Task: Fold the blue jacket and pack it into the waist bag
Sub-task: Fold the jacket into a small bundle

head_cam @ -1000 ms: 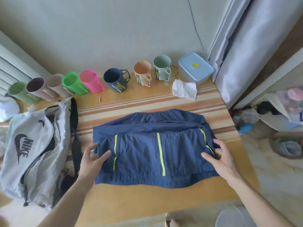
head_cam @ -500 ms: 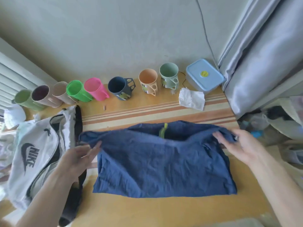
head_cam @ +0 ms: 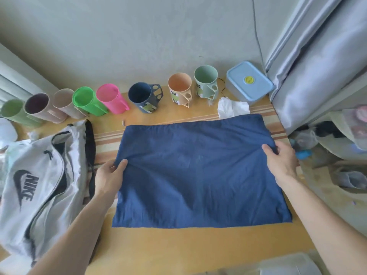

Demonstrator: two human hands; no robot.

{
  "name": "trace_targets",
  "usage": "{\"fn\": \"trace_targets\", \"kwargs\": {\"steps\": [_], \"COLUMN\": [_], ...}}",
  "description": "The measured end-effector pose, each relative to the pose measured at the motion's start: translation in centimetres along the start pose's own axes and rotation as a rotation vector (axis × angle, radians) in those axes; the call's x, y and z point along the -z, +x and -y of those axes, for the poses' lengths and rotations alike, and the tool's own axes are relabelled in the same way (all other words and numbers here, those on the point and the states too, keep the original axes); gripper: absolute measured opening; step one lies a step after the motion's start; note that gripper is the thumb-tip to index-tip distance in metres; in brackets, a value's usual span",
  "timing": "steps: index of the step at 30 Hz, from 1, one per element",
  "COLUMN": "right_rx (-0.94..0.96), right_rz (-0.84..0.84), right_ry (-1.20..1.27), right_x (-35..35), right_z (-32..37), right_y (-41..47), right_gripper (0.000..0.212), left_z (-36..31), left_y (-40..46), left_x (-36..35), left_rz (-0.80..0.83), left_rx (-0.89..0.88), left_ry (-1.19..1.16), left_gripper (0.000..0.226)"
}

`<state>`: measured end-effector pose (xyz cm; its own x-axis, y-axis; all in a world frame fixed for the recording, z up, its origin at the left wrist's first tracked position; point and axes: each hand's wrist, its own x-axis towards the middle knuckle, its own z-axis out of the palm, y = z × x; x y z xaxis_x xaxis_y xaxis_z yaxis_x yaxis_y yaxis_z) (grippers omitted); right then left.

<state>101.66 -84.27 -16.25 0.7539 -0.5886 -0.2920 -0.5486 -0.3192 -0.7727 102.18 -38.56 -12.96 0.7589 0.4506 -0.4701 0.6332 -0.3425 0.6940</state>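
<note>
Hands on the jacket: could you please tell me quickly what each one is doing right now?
Left hand: pinching the jacket's left edge.
Right hand: gripping the jacket's right edge.

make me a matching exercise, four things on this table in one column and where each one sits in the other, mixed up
Things:
1. blue jacket
2. waist bag
3. lidded blue box
4. pink cup

Places:
A. far right corner, by the curtain
B. in the cup row, right of the bright green cup
C. left edge of the table
D. middle, gripped at both side edges

Pairs: 1-D, 2-C, 3-A, 4-B
</note>
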Motion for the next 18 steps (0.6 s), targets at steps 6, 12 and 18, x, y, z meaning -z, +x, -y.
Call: {"fn": "trace_targets", "kwargs": {"steps": [6,12,18], "right_rx": [0.016,0.497,0.743], "right_rz": [-0.041,-0.122,0.329], "right_ry": [-0.107,-0.596,-0.840], "right_x": [2.2,-2.5,-13.3], "right_z": [-2.0,-1.5,-0.7], "right_y": [-4.8,-12.1,-16.1], "right_gripper": [0.023,0.048,0.067], "left_z": [4.5,7.0,5.5], "left_y": [-2.8,-3.3,-3.1], "left_x": [3.4,1.7,0.8], "left_rz": [0.003,-0.024,0.093], "left_rx": [-0.030,0.139,0.228], "left_ry": [0.103,0.265,0.138], "left_gripper": [0.027,0.058,0.049]}}
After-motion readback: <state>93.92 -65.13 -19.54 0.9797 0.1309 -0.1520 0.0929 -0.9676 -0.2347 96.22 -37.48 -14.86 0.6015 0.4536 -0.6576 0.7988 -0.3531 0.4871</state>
